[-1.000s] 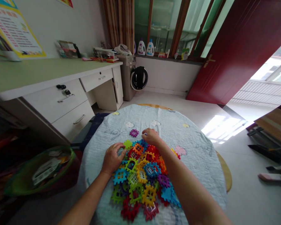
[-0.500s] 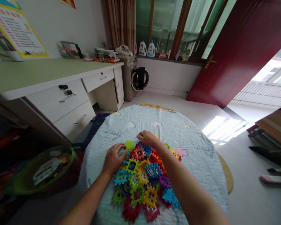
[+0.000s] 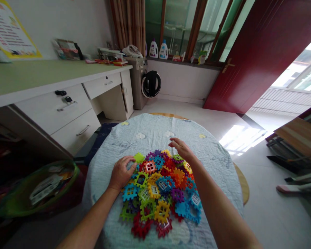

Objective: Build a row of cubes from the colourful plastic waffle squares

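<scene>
A heap of colourful plastic interlocking blocks (image 3: 154,190), several with window lattices, lies on a round table with a pale blue cloth (image 3: 155,129). Curved around the heap's left edge is my left hand (image 3: 121,173), thumb apart from the fingers, beside a lime green block (image 3: 139,158). It grips nothing that I can see. Over the far right part of the heap hovers my right hand (image 3: 181,148), its fingers stretched out to the left and holding nothing visible. Below its wrist a yellow window block (image 3: 188,167) shows.
To the left stands a green basket (image 3: 69,173) of assorted items, near a white desk (image 3: 75,128) with drawers. A washing machine (image 3: 140,84) with its door open is at the back. The red door (image 3: 230,52) stands at the right.
My right hand has moved right across the far side of the heap, and its fingers have straightened from a closed shape. My left hand stays at the left edge. The view has shifted slightly.
</scene>
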Tool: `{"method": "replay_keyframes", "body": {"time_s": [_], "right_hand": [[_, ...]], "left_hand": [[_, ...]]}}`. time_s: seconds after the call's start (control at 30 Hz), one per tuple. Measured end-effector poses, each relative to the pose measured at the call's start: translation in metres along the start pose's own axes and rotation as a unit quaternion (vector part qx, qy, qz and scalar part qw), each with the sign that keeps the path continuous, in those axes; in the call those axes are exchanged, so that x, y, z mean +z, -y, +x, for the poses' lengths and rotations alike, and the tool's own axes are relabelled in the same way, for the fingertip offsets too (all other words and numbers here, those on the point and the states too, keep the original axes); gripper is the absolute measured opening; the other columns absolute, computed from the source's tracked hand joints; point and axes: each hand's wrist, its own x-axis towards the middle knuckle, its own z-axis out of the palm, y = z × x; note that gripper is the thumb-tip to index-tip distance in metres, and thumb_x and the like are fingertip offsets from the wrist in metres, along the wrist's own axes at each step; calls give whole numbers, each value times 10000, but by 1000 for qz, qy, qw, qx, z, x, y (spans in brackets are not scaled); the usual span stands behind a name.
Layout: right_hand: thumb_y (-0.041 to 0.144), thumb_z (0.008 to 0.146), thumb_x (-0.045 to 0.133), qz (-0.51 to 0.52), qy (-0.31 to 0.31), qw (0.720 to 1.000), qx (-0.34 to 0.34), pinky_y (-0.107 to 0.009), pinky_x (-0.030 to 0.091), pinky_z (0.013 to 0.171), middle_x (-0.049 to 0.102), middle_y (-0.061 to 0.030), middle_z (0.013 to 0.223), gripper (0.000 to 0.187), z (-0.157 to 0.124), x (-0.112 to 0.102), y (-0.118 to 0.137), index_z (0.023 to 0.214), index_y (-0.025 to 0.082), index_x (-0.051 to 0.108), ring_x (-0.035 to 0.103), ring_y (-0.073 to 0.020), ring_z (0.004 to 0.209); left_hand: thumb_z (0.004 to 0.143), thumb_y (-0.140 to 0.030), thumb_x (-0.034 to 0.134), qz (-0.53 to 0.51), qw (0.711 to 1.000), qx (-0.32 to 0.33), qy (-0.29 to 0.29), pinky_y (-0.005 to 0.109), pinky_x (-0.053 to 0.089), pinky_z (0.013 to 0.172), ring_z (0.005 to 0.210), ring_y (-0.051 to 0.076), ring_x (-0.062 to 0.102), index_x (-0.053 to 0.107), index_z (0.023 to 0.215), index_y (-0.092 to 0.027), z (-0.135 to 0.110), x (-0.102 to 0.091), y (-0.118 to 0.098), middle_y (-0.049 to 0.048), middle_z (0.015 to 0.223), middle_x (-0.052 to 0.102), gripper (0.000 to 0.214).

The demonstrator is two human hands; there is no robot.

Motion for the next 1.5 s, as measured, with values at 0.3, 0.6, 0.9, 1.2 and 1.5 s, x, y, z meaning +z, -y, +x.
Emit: {"method": "replay_keyframes", "body": {"time_s": [0.3,0.6,0.9,1.2,1.5], "right_hand": [[373,737,659,-77,-53,992,85,-323,505,752,678,-48,935,480,-95,-42,-60,1177,185,626,619,-169,800],[363,791,516,-15,-99,988,116,-311,492,710,675,-44,863,371,-106,-28,-63,1086,173,637,621,-176,760],[354,736,536,-165,-285,937,113,-419,442,924,628,-134,1173,539,-107,-43,-89,1237,161,580,564,-280,1098],[435,741,620,-241,-252,924,160,-417,401,906,645,-94,1135,537,-117,-30,-103,1227,207,600,543,-290,1074],[477,760,605,-260,-233,926,143,-439,394,919,626,-114,1173,542,-123,-33,-113,1226,200,610,536,-301,1078]], "left_hand": [[793,-373,544,15,1000,12,-6,423,476,1008,1049,259,645,661,859,-227,1,2,2,74,1055,711,198],[785,-365,535,23,1000,12,2,430,469,1015,1050,263,642,655,862,-219,1,1,2,87,1058,706,204],[785,-400,549,23,999,24,13,441,462,1027,1078,274,628,666,893,-215,3,2,7,91,1096,683,243],[781,-519,557,-54,998,-39,0,442,376,1127,1220,278,557,679,962,-209,4,0,8,97,1250,630,379],[850,-489,401,-94,987,-115,60,389,481,974,1035,242,645,677,987,-188,15,-14,7,67,1032,722,431]]}}
